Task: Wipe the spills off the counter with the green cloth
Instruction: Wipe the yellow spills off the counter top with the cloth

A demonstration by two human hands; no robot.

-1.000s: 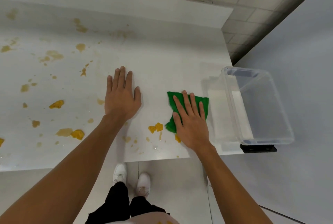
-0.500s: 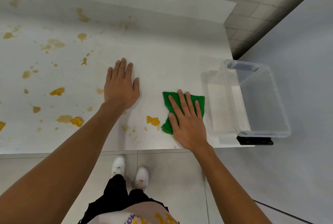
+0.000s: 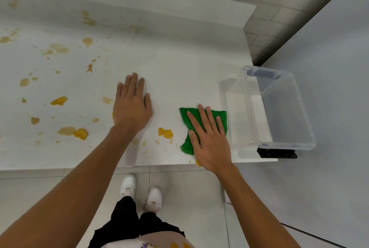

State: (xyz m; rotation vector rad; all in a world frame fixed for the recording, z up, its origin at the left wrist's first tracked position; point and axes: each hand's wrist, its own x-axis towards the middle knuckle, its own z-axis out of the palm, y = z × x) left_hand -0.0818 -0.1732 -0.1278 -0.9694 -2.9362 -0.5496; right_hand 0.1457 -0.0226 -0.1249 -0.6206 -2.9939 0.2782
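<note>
Change since a second ago: your right hand [image 3: 209, 138] and the green cloth [image 3: 201, 128] sit in much the same spot near the counter's front edge; the view has shifted a little, and the hand covers slightly more of the cloth's near side than before.
Left hand change: your left hand [image 3: 132, 106] stays planted flat where it was.
Right hand: fingers spread, palm pressed flat on top of the cloth, not pinching it.
Left hand: open, fingers close together, lying flat on the bare counter [image 3: 179, 64].
Green cloth: flat on the counter under your right hand, its far corners showing past your fingertips, its left edge bunched toward the front.
Nearest spill: an orange blob [image 3: 165, 133] just left of the cloth, between your two hands, not yet touched by it.
Under the wrist: a small orange smear [image 3: 198, 162] peeks out at the counter's front edge, beside the heel of your right hand.
Other spills: orange and tan patches scatter across the left half of the counter, with a thick one [image 3: 80, 133] near the front and another [image 3: 59, 101] further back.
Clear plastic bin [image 3: 279, 108]: stands at the counter's right end, just right of the cloth, overhanging the edge; it limits how far right the cloth can travel.
Black piece [image 3: 276, 153]: sits under the bin's near end.
Below: your white shoes [image 3: 139, 193] on the tiled floor.
</note>
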